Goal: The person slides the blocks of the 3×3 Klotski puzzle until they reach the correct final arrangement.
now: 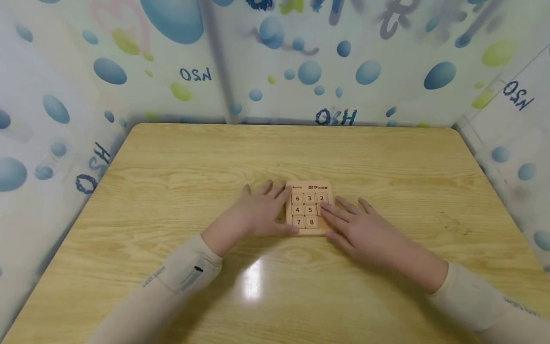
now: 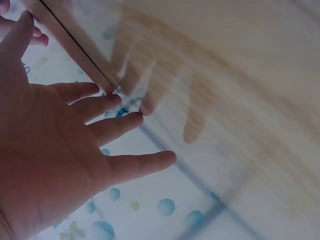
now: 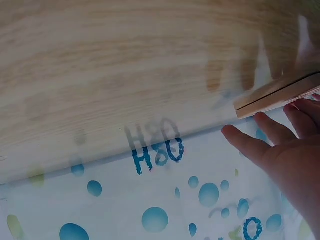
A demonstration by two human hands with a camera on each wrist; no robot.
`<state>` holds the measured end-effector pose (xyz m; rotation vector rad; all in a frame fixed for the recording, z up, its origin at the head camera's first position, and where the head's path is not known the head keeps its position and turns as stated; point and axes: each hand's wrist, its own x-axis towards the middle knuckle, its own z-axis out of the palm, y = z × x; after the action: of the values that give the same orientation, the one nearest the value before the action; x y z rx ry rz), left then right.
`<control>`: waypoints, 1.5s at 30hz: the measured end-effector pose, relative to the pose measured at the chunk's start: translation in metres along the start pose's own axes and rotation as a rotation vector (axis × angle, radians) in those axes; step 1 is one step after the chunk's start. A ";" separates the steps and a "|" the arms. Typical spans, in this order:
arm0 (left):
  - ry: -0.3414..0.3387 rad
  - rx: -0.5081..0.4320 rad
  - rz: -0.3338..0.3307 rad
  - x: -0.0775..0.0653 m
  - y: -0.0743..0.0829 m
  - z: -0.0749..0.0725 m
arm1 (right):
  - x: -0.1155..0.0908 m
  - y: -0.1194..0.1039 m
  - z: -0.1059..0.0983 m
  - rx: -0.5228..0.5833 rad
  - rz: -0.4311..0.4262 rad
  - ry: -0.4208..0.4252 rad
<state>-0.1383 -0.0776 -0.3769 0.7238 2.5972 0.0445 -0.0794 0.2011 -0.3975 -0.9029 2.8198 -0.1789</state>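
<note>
A small wooden number sliding puzzle [image 1: 309, 231] lies flat on the table, its numbered tiles in rows. The top row reads 6, 3, 2; below come 4, 5 and a tile mostly hidden by fingers, then 7, 8 and a bare slot at bottom right. My left hand [image 1: 264, 210] is spread along its left side, thumb at the lower left corner, fingertips by the upper left edge. With fingers extended, my right hand [image 1: 363, 234] rests a fingertip on the right-hand middle tile. Its thumb touches near the lower right corner. The puzzle's side edge shows in the right wrist view [image 3: 272, 97].
The glossy wood-grain table [image 1: 172, 157] reflects the hands. Behind it and at both sides stand white walls [image 1: 275, 81] with blue and green bubble prints and lettering. Pale sleeves [image 1: 172, 277] cover both forearms.
</note>
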 end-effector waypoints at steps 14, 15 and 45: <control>-0.034 -0.061 -0.033 0.000 0.000 -0.001 | -0.003 0.002 0.005 -0.003 0.018 -0.002; -0.033 -0.063 -0.032 0.000 0.000 -0.001 | -0.003 0.002 0.006 0.001 0.018 -0.003; -0.089 -0.109 -0.069 0.007 0.006 -0.006 | -0.016 -0.003 0.002 0.009 -0.020 -0.041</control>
<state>-0.1430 -0.0684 -0.3729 0.5836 2.5110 0.1288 -0.0645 0.2083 -0.3968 -0.9224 2.7714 -0.1732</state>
